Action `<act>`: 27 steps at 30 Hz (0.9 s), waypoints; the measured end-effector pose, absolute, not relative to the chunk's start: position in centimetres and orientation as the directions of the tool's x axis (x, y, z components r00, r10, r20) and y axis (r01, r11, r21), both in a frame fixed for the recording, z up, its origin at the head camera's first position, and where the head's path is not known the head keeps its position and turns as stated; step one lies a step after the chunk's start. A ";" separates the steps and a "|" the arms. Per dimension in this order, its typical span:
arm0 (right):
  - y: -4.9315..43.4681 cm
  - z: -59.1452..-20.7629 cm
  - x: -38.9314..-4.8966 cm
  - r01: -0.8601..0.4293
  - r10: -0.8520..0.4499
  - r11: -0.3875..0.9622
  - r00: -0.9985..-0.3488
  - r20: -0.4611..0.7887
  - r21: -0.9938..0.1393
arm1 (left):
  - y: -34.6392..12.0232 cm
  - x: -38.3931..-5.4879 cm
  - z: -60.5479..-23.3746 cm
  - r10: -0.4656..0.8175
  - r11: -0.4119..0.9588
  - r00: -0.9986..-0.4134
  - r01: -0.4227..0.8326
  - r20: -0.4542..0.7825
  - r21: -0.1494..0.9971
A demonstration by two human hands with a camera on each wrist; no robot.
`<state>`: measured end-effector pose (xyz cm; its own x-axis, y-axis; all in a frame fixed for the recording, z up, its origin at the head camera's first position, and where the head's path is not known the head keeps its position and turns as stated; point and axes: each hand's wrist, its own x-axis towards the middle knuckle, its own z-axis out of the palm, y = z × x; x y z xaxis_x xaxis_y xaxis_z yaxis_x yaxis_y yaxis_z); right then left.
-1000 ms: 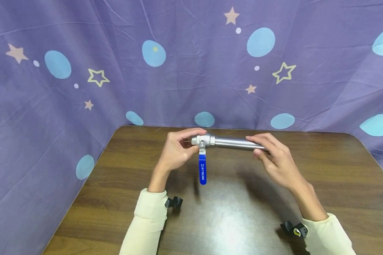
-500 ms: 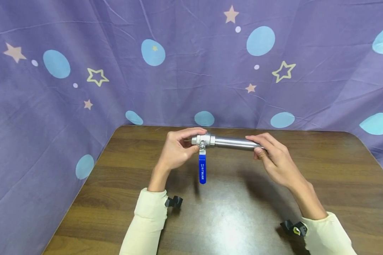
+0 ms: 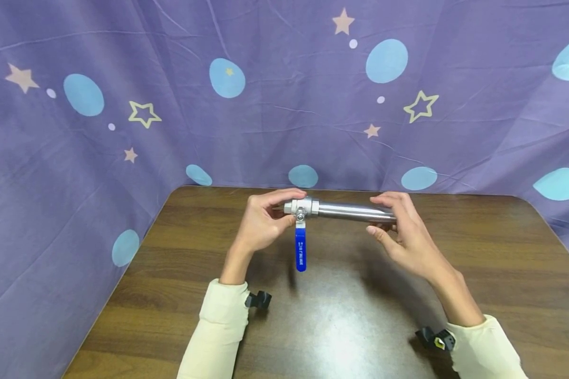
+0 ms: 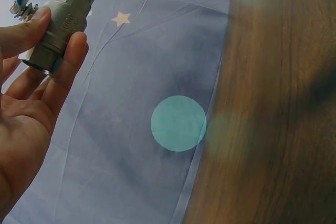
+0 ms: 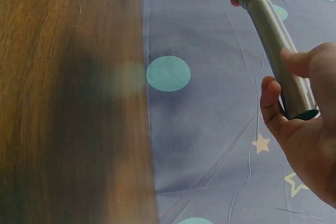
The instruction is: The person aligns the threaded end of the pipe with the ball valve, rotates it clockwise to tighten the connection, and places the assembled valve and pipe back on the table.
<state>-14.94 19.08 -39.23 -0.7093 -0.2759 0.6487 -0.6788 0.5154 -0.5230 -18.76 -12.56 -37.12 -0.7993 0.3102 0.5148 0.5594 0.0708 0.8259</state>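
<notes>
My left hand pinches the steel body of a ball valve between thumb and fingers, above the table. The valve's blue lever handle points toward me. A smooth steel pipe meets the valve's right end and runs nearly level to the right. Around the pipe's free end curls my right hand, fingers on the far side and thumb on the near side. In the right wrist view, the thumb overlaps the pipe and the bent fingers lie beside its open end. The valve's open left end shows in the left wrist view.
A brown wooden table lies under both hands. Purple curtain with stars and blue dots hangs behind and at the left. Each pale sleeve carries a small black wrist camera.
My right hand has shifted its hold at the pipe's end, with its thumb lower and the fingers spread wider. My left hand and the valve have barely moved.
</notes>
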 end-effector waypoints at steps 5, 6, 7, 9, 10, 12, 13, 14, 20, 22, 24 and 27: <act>18.8 -39.3 -15.1 -0.713 -0.266 0.514 -0.661 0.701 -0.477 | -12.6 -18.7 -36.9 0.295 0.076 -0.808 0.552 0.510 0.830; 18.7 -39.3 -15.1 -0.719 -0.266 0.516 -0.651 0.711 -0.465 | -12.6 -18.7 -36.9 0.294 0.075 -0.809 0.550 0.508 0.832; 18.6 -39.3 -15.1 -0.725 -0.266 0.516 -0.641 0.720 -0.455 | -12.6 -18.7 -36.9 0.293 0.074 -0.811 0.548 0.507 0.833; 18.6 -39.3 -15.2 -0.730 -0.263 0.517 -0.632 0.729 -0.447 | -12.6 -18.7 -36.9 0.292 0.074 -0.813 0.544 0.504 0.836; 18.5 -39.2 -15.2 -0.734 -0.260 0.517 -0.625 0.736 -0.440 | -12.6 -18.7 -36.9 0.292 0.074 -0.814 0.542 0.502 0.837; 18.5 -39.2 -15.2 -0.737 -0.253 0.515 -0.619 0.744 -0.438 | -12.7 -18.7 -36.9 0.293 0.076 -0.816 0.540 0.498 0.839; 18.5 -39.1 -15.2 -0.740 -0.249 0.511 -0.614 0.749 -0.437 | -12.7 -18.7 -36.9 0.294 0.077 -0.816 0.540 0.498 0.838; 18.5 -39.2 -15.3 -0.742 -0.245 0.507 -0.611 0.752 -0.438 | -12.7 -18.7 -36.9 0.294 0.079 -0.817 0.539 0.497 0.839; 18.5 -39.2 -15.4 -0.761 -0.244 0.465 -0.601 0.761 -0.452 | -12.7 -18.7 -36.9 0.294 0.085 -0.821 0.532 0.489 0.842; 18.6 -39.3 -15.5 -0.766 -0.242 0.454 -0.598 0.764 -0.455 | -12.7 -18.7 -36.9 0.295 0.085 -0.822 0.529 0.486 0.844; 18.6 -39.3 -15.5 -0.767 -0.240 0.449 -0.598 0.765 -0.459 | -12.7 -18.6 -36.9 0.295 0.084 -0.824 0.526 0.484 0.846; 18.7 -39.2 -15.5 -0.757 -0.238 0.454 -0.612 0.754 -0.471 | -12.7 -18.6 -36.8 0.296 0.086 -0.823 0.528 0.484 0.845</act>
<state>-15.50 18.68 -39.24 -0.6122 -0.2379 0.7541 -0.7565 0.4536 -0.4711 -18.61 -12.69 -36.83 -0.8233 0.2962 0.4843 0.5279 0.0856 0.8450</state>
